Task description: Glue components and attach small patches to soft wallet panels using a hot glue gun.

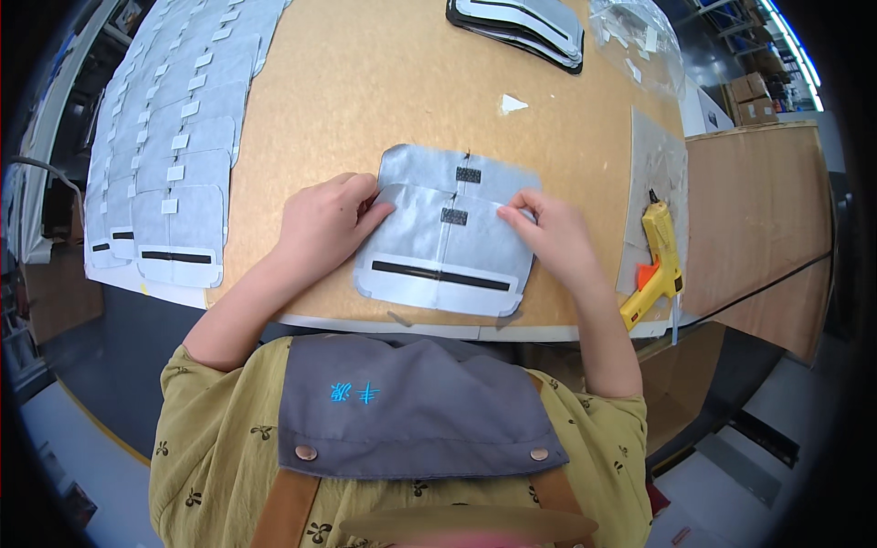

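Two silver-grey fabric pieces lie one on top of the other in the middle of the brown work table [365,82]. The top fabric piece [438,260] has a long black strip near its bottom edge and a small black patch up high. The bottom fabric piece [429,164] peeks out above it. The left hand [324,224] pinches the top piece's upper left corner. The right hand [553,233] pinches its upper right edge. A yellow glue gun [660,260] lies to the right. A long row of finished grey pieces [174,137] lies on the left.
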A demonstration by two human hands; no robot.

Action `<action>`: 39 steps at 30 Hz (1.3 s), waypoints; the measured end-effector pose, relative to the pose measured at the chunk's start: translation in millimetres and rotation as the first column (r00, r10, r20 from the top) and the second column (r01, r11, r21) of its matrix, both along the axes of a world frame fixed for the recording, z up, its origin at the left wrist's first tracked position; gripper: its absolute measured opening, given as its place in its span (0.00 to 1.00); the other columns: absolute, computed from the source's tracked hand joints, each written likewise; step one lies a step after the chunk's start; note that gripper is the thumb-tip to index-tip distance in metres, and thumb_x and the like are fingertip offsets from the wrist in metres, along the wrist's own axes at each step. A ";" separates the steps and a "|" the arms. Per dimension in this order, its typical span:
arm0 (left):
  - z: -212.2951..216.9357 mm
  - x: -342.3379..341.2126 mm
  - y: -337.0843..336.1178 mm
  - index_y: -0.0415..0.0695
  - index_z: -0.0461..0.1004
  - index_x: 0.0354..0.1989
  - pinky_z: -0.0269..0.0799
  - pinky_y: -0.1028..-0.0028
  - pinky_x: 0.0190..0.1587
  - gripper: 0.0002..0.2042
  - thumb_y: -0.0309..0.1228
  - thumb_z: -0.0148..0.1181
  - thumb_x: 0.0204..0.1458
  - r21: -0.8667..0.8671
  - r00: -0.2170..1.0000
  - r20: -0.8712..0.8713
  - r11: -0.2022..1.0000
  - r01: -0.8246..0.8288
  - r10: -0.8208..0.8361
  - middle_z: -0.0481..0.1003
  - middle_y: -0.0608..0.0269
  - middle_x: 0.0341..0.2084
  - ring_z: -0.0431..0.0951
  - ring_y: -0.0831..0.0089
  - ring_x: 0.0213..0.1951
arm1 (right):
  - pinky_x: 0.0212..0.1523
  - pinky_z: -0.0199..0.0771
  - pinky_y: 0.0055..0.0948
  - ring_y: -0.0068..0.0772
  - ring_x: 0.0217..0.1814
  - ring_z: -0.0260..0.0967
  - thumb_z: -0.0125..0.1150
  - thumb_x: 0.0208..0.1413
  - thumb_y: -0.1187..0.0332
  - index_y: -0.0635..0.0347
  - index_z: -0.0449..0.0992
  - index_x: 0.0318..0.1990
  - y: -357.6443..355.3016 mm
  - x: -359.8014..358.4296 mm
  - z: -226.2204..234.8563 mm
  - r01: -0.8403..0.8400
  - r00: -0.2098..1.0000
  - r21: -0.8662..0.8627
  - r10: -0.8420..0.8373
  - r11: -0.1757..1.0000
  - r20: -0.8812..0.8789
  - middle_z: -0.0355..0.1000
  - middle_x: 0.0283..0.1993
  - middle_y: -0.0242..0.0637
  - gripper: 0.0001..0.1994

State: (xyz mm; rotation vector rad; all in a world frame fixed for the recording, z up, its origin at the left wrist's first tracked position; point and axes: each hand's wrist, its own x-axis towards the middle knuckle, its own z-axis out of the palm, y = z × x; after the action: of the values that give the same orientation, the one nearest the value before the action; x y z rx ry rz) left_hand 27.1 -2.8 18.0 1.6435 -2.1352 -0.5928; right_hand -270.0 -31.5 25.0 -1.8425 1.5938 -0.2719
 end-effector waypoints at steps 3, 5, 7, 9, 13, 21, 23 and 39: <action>-4.1 -3.5 -4.8 0.43 0.73 0.30 0.70 0.64 0.27 0.11 0.37 0.65 0.55 -0.081 1.000 0.031 0.997 -0.004 0.007 0.73 0.59 0.22 0.75 0.59 0.24 | 0.28 0.67 0.37 0.41 0.25 0.71 0.65 0.58 0.56 0.58 0.78 0.36 -10.2 -0.8 -3.9 0.035 0.998 -0.042 -0.037 0.998 -0.043 0.72 0.23 0.43 0.13; -1.5 -6.3 -9.4 0.43 0.73 0.29 0.70 0.65 0.27 0.11 0.37 0.65 0.55 -0.075 1.000 0.021 0.997 -0.017 0.018 0.73 0.59 0.22 0.75 0.61 0.24 | 0.28 0.67 0.37 0.41 0.25 0.70 0.64 0.59 0.56 0.58 0.78 0.37 -13.9 -3.9 -6.1 0.025 1.000 -0.062 -0.025 0.998 0.006 0.72 0.23 0.43 0.13; -2.1 -7.1 -8.9 0.43 0.73 0.29 0.70 0.65 0.27 0.11 0.37 0.66 0.55 -0.082 0.999 -0.017 0.996 -0.028 0.027 0.73 0.60 0.22 0.75 0.62 0.24 | 0.29 0.67 0.37 0.42 0.25 0.70 0.63 0.60 0.56 0.57 0.77 0.37 -15.4 -4.7 -7.4 0.015 0.998 -0.080 -0.011 0.997 0.054 0.72 0.23 0.43 0.13; -3.5 -7.6 -9.6 0.43 0.73 0.29 0.70 0.66 0.27 0.11 0.36 0.66 0.54 -0.085 0.998 -0.056 0.996 -0.040 0.035 0.73 0.60 0.22 0.75 0.63 0.24 | 0.29 0.68 0.38 0.44 0.25 0.70 0.63 0.60 0.56 0.57 0.77 0.37 -14.6 -4.6 -6.4 0.042 0.995 -0.133 -0.029 0.990 0.099 0.73 0.24 0.43 0.13; -4.6 -11.3 -10.8 0.45 0.73 0.30 0.70 0.66 0.26 0.10 0.36 0.66 0.54 -0.055 0.999 -0.035 0.998 -0.044 0.042 0.75 0.63 0.23 0.77 0.64 0.24 | 0.31 0.69 0.38 0.44 0.27 0.71 0.63 0.60 0.59 0.58 0.76 0.36 -20.8 -9.5 -6.2 0.044 0.998 -0.196 -0.033 0.979 0.059 0.74 0.28 0.42 0.11; -4.2 -10.8 -14.7 0.47 0.73 0.30 0.71 0.65 0.26 0.09 0.36 0.65 0.55 -0.043 0.999 0.018 0.998 -0.039 0.040 0.77 0.65 0.25 0.78 0.63 0.26 | 0.35 0.70 0.38 0.42 0.35 0.71 0.67 0.55 0.62 0.58 0.75 0.32 -27.8 -11.2 -1.2 -0.120 0.993 -0.201 0.117 0.972 -0.025 0.72 0.31 0.39 0.10; -1.6 -11.2 -18.8 0.47 0.72 0.33 0.71 0.66 0.26 0.10 0.37 0.66 0.54 -0.024 0.998 0.065 1.000 -0.015 0.017 0.76 0.65 0.23 0.78 0.65 0.25 | 0.36 0.70 0.38 0.42 0.36 0.71 0.68 0.55 0.62 0.58 0.75 0.33 -28.6 -14.6 -1.7 -0.143 0.989 -0.213 0.134 0.966 -0.057 0.72 0.31 0.39 0.11; -7.7 2.7 -24.2 0.45 0.75 0.44 0.62 0.76 0.21 0.12 0.27 0.68 0.53 -0.037 0.921 -0.365 0.986 -0.164 0.139 0.66 0.67 0.16 0.66 0.77 0.17 | 0.58 0.69 0.41 0.42 0.59 0.71 0.67 0.55 0.51 0.51 0.74 0.58 -237.1 17.4 -4.7 -0.178 0.957 -0.825 -0.102 0.537 -0.273 0.73 0.57 0.38 0.25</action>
State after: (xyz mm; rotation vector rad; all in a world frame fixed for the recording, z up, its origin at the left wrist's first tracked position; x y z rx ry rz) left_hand 29.8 -27.0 10.3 1.5109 -1.7283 -0.7059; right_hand -252.6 -268.6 20.3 -2.7632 1.7646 -0.9424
